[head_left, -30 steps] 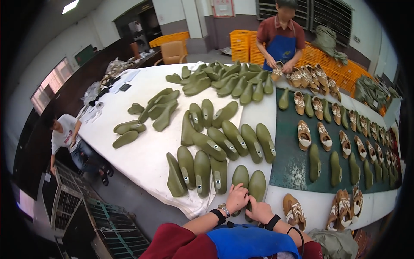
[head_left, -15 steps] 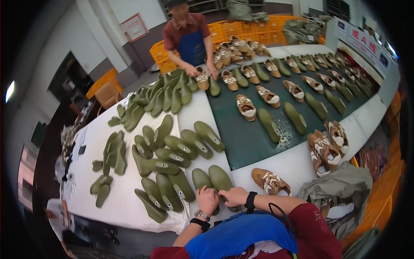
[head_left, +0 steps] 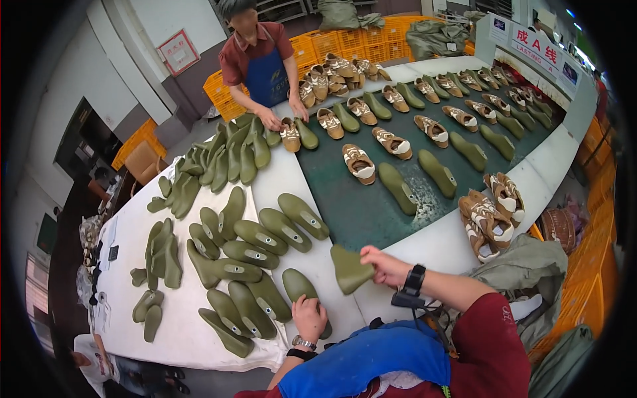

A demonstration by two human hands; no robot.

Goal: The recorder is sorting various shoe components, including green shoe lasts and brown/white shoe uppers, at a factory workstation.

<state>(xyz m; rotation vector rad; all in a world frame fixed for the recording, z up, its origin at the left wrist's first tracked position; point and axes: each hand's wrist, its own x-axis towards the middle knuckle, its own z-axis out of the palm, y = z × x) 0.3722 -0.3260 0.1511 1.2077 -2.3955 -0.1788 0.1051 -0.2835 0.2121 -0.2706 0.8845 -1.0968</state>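
Observation:
My right hand (head_left: 385, 266) grips the end of an olive-green shoe last (head_left: 348, 268), raised above the white tabletop near the front of the table. Beneath my left hand (head_left: 309, 320) lies another green shoe last (head_left: 298, 284). The fingers of that hand curl over its near part, and the last's lower end shows beside them. Just left of that hand is a cluster of green lasts (head_left: 251, 309), several with a small metal-ringed hole. Brown-and-white sneakers (head_left: 359, 164) and lasts (head_left: 397, 188) stand in rows on the dark green belt ahead.
Across the table, a co-worker's hands (head_left: 269, 119) hold a sneaker (head_left: 290, 134) beside a last. A heap of lasts (head_left: 232, 156) covers the far left. Several sneakers (head_left: 488, 219) sit on the right edge, next to a grey-green sack (head_left: 524, 272) and orange crates (head_left: 590, 265).
My right hand has lifted its last off the table and tipped it upright, while my left hand stays on the other. The single brown sneaker near my right arm no longer shows.

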